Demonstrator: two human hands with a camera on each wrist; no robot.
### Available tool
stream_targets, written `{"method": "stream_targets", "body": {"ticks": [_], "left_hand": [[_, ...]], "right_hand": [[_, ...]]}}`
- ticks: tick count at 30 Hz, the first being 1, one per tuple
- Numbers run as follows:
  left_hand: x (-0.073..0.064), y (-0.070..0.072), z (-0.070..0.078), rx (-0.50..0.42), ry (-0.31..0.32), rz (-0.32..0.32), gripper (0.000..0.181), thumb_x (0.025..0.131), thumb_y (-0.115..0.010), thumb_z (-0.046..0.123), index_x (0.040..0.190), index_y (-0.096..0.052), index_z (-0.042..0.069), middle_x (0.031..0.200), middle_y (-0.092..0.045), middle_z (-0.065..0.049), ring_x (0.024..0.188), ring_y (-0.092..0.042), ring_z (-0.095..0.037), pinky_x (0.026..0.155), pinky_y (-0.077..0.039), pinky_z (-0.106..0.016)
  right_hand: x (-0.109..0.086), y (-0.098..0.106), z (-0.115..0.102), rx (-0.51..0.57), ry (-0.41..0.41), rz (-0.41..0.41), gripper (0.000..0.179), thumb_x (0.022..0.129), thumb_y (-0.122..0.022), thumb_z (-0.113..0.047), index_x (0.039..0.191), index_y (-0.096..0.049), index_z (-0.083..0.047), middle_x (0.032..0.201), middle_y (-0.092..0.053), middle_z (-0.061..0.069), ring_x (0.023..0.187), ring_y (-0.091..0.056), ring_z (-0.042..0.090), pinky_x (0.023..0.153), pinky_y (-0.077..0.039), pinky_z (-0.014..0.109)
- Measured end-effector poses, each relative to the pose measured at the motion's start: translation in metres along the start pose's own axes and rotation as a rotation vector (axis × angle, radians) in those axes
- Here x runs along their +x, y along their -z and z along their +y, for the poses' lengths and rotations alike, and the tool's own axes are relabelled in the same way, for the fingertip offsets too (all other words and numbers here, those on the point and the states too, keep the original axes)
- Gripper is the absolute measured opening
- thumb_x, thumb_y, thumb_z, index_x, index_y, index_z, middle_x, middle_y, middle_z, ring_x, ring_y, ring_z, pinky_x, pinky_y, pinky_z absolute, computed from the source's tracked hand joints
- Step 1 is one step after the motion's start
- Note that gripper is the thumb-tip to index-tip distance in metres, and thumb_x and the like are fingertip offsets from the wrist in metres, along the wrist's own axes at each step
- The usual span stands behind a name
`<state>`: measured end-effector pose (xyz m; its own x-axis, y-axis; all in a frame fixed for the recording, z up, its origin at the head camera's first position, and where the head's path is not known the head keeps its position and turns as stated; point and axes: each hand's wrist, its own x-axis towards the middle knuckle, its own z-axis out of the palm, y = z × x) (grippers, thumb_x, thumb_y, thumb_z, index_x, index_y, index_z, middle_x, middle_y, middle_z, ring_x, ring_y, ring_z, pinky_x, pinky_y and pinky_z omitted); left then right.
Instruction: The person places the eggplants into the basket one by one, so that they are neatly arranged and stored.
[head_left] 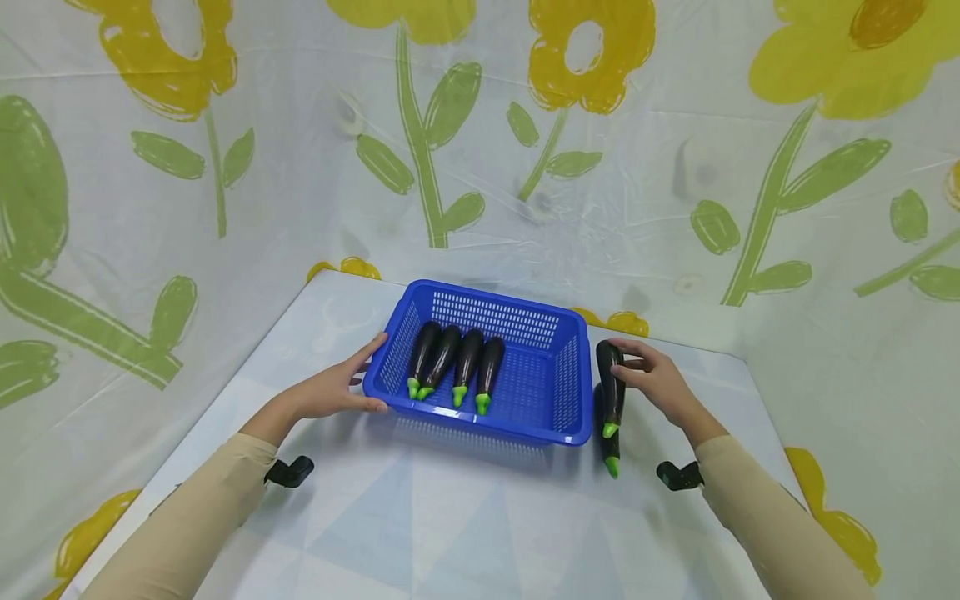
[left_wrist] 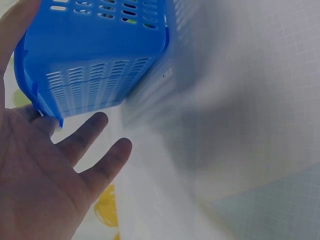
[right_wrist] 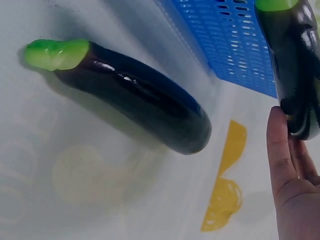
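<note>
A blue plastic basket (head_left: 573, 433) stands on the table, with several dark eggplants (head_left: 468, 358) lying side by side in its left half, green stem ends toward me. At its left end, my left hand (head_left: 330, 392) spans the corner, thumb at the front and index finger on the rim; in the left wrist view two other fingers stick out below the rim. Right of the basket, my right hand (head_left: 660, 379) holds an eggplant (head_left: 612, 392) between thumb and fingers, stem downward and above the table. Another eggplant (right_wrist: 140, 100) lies on the table beneath it, partly hidden in the head view.
The pale table (head_left: 465, 533) has a triangle pattern. Behind and beside it hangs a white cloth (head_left: 637, 217) printed with yellow flowers and green leaves. A black wrist-worn piece (head_left: 678, 476) juts out beside the right sleeve, another (head_left: 290, 472) beside the left.
</note>
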<state>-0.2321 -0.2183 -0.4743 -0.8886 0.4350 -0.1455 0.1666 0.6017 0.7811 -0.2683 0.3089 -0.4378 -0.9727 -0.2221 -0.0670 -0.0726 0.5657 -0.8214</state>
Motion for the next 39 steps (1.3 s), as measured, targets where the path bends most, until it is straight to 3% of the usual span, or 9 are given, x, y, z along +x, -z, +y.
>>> {"method": "stream_targets", "body": {"ticks": [6,12,21,24,30,33,39], "left_hand": [[0.0,0.0,-0.001,0.006,0.001,0.003,0.107,0.075,-0.074,0.045,0.147,0.005,0.041,0.156,-0.004,-0.009,0.135,-0.023,-0.043,0.102,-0.029,-0.061],[0.0,-0.001,-0.001,0.005,0.008,0.001,0.107,0.075,-0.073,0.045,0.147,0.006,0.04,0.156,-0.005,-0.011,0.134,-0.024,-0.044,0.1,-0.03,-0.063],[-0.012,0.003,0.028,-0.01,0.017,-0.005,0.106,0.079,-0.073,0.033,0.15,0.005,0.025,0.155,-0.003,-0.017,0.134,-0.022,-0.047,0.101,-0.028,-0.063],[-0.01,0.002,0.023,0.002,0.009,-0.004,0.107,0.079,-0.073,0.035,0.149,0.007,0.028,0.155,-0.003,-0.016,0.133,-0.023,-0.048,0.1,-0.03,-0.063],[-0.005,0.001,0.014,-0.012,0.017,-0.005,0.107,0.078,-0.074,0.036,0.149,0.005,0.031,0.156,-0.002,-0.013,0.135,-0.021,-0.045,0.101,-0.028,-0.062],[0.0,0.0,0.002,-0.009,0.011,-0.002,0.107,0.077,-0.074,0.04,0.147,0.006,0.038,0.156,-0.002,-0.01,0.135,-0.022,-0.044,0.101,-0.028,-0.063],[0.001,0.0,-0.001,0.0,0.016,-0.002,0.109,0.073,-0.074,0.048,0.146,0.007,0.042,0.156,-0.001,-0.009,0.136,-0.022,-0.043,0.101,-0.029,-0.062]], "right_hand": [[0.003,0.001,-0.009,0.035,0.026,0.014,0.055,0.088,-0.062,-0.038,0.138,-0.044,-0.022,0.137,-0.044,0.014,0.114,-0.052,0.034,0.092,-0.045,0.052],[0.009,0.0,-0.014,0.053,0.017,0.006,0.057,0.086,-0.063,-0.043,0.137,-0.045,-0.025,0.134,-0.047,0.01,0.117,-0.051,0.031,0.096,-0.042,0.053],[0.024,-0.008,-0.029,0.051,0.04,-0.004,0.057,0.087,-0.063,-0.039,0.138,-0.044,-0.021,0.139,-0.042,0.014,0.118,-0.05,0.032,0.091,-0.048,0.044],[0.023,-0.01,-0.042,0.085,0.045,-0.02,0.057,0.089,-0.063,-0.034,0.139,-0.042,-0.018,0.14,-0.04,0.016,0.119,-0.049,0.034,0.091,-0.048,0.044],[0.034,-0.02,-0.041,0.122,0.063,-0.029,0.057,0.087,-0.064,-0.035,0.138,-0.044,-0.02,0.14,-0.041,0.013,0.119,-0.049,0.033,0.091,-0.048,0.045],[0.041,-0.025,-0.04,0.126,0.057,-0.028,0.056,0.086,-0.065,-0.036,0.137,-0.046,-0.023,0.139,-0.042,0.011,0.119,-0.049,0.031,0.091,-0.048,0.044],[0.048,-0.031,-0.049,0.121,0.053,-0.035,0.055,0.086,-0.065,-0.038,0.136,-0.046,-0.025,0.139,-0.041,0.01,0.119,-0.049,0.031,0.094,-0.045,0.047]]}}
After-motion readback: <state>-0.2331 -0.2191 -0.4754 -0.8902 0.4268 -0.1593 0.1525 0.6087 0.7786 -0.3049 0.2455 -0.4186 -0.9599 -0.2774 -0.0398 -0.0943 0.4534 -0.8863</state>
